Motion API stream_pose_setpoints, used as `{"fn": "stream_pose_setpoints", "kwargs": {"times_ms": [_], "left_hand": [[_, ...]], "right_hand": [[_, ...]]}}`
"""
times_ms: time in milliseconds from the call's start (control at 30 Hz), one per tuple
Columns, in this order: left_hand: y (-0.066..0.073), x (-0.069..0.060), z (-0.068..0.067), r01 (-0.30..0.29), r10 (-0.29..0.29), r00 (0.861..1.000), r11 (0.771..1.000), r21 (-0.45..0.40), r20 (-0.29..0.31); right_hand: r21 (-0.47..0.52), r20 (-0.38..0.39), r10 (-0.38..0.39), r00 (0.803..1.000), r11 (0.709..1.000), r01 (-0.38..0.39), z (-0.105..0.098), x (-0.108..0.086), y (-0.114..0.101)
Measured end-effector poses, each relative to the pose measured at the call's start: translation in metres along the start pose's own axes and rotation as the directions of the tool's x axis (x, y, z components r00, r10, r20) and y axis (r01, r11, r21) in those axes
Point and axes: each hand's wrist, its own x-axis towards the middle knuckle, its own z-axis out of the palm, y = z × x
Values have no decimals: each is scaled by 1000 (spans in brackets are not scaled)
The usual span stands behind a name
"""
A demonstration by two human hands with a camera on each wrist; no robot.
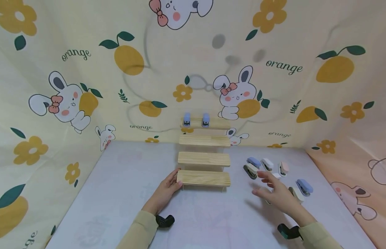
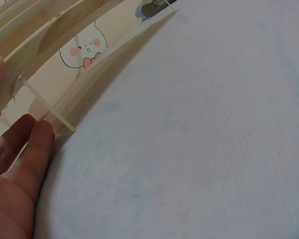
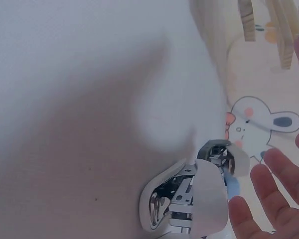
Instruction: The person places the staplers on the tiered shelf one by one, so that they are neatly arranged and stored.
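A cloth (image 1: pixel 174 58) printed with oranges and rabbits is hanging behind a pale table (image 1: pixel 124 193). On the table a stepped wooden rack (image 1: pixel 204 159) is standing, and two blue staplers (image 1: pixel 186 119) are sitting on its top step (image 1: pixel 219 123). The left hand (image 1: pixel 163 193) is gripping the left end of the bottom step (image 1: pixel 205 178) between thumb and fingers. The right hand (image 1: pixel 280 197), thumb and fingers apart, is hovering by several loose staplers (image 1: pixel 283 168) lying right of the rack.
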Motion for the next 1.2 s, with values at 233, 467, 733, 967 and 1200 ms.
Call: {"fn": "stream_pose_setpoints", "kwargs": {"times_ms": [233, 467, 733, 967, 1200], "left_hand": [[-1, 0, 0, -1, 1, 1000, 1000, -2, 0], [1, -1, 0, 17, -17, 1000, 1000, -2, -13], [2, -2, 1, 19, -19, 1000, 1000, -2, -14], [2, -2, 2, 22, -22, 1000, 1000, 0, -15], [1, 0, 1, 22, -22, 1000, 1000, 7, -17]], "right_hand": [[-1, 2, 0, 1000, 1000, 0, 3, 0, 5], [20, -15, -23, 1000, 1000, 23, 8, -2, 9], [-3, 6, 1, 1000, 1000, -1, 13, -8, 11], [-48, 95, 108, 990, 993, -104, 11, -10, 8], [-66, 158, 204, 966, 978, -196, 12, -12, 11]]}}
